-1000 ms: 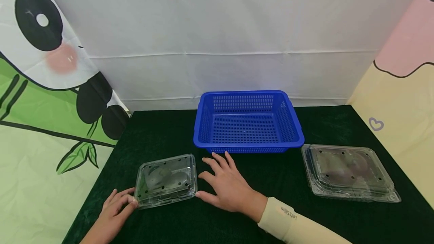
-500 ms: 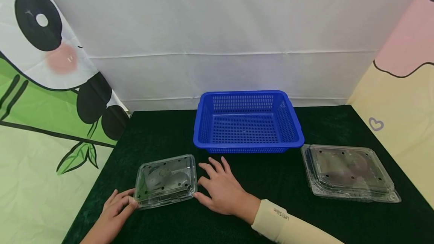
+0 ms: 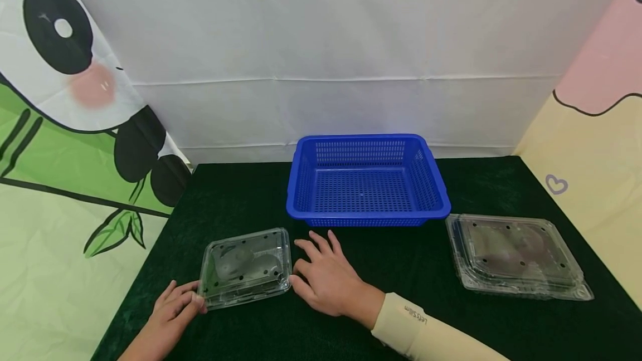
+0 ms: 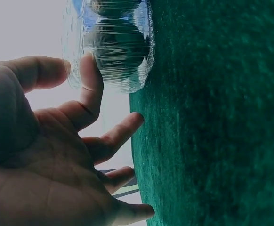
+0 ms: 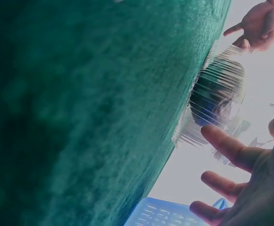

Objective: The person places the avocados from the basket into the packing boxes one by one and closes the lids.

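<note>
A clear plastic clamshell box with air holes lies on the dark green cloth, its lid down. Rounded things show through its wall; their kind is unclear. My left hand pinches the box's near left corner between thumb and index finger, while the other fingers are spread. At the right side, my right hand has its thumb and index finger at the box's edge. Its index fingertip meets the wall in the right wrist view, and the other fingers reach out loosely without holding anything.
Behind the box stands a blue plastic basket with slotted walls and nothing inside. A second, larger clear clamshell box with rounded contents lies at the right. White cloth hangs behind the green table cover.
My right hand has shifted slightly left and nearer to the box, drawing its thumb up against the edge. The left hand and the box have barely moved.
</note>
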Demonstrator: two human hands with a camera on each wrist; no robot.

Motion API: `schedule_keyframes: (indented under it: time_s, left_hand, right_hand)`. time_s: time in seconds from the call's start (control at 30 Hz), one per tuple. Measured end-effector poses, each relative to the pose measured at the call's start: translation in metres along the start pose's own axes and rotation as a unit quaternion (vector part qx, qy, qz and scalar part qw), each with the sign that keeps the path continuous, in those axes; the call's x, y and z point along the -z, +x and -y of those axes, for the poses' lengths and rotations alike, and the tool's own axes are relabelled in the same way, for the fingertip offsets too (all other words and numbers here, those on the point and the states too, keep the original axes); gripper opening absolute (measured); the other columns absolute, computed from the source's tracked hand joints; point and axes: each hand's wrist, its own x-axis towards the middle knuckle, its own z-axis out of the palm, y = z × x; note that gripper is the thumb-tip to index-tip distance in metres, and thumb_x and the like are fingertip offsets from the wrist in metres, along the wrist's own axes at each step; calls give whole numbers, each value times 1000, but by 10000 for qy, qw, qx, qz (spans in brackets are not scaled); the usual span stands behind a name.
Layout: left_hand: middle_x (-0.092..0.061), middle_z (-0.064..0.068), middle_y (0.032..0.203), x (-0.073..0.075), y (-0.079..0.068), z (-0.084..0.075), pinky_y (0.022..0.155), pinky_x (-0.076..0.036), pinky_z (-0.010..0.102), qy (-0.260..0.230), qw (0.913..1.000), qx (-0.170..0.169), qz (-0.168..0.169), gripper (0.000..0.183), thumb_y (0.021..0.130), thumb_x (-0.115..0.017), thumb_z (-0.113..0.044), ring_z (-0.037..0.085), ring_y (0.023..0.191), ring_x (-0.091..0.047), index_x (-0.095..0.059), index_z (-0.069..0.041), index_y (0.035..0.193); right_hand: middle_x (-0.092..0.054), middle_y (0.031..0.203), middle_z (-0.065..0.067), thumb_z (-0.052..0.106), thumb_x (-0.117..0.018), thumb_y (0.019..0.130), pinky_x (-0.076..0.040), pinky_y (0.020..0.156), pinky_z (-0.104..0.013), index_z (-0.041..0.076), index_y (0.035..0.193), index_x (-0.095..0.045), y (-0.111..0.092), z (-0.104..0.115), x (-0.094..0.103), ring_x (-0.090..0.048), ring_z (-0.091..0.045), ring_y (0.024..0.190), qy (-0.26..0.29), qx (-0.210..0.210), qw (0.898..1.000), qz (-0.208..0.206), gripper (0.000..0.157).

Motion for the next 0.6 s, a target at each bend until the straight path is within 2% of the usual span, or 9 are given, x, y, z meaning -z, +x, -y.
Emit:
schedule_keyframes:
  time_s: [0.2, 0.43, 0.6]
  left_hand:
    - [-46, 33, 147, -1, 0, 0, 115, 8, 71, 33, 10000, -22, -33, 29, 110, -49, -28, 53, 146, -23, -63, -8, 95]
    - [-40, 35, 150, -1, 0, -1, 116, 8, 70, -13, 9999, 46, -97, 29, 110, -51, -29, 53, 147, -22, -63, -7, 96]
    - [-38, 36, 152, 0, 0, -1, 116, 9, 71, -61, 9999, 60, -93, 27, 109, -52, -29, 53, 147, -19, -63, -7, 97]
  right_hand:
    - [-35, 163, -4, 67, -31, 105, -10, 120, -68, 26, 123, -71, 1, 4, -1, -20, -37, 154, -32, -212, 9996, 175, 60]
    - [-35, 164, -5, 61, -26, 108, -11, 120, -68, 26, 122, -71, 1, 6, -3, -21, -37, 154, -9, -186, 9998, 109, 58]
    - [-36, 162, -8, 55, -30, 109, -11, 119, -69, 23, 122, -71, 4, 9, -5, -23, -39, 153, -35, -328, 9995, -8, 53]
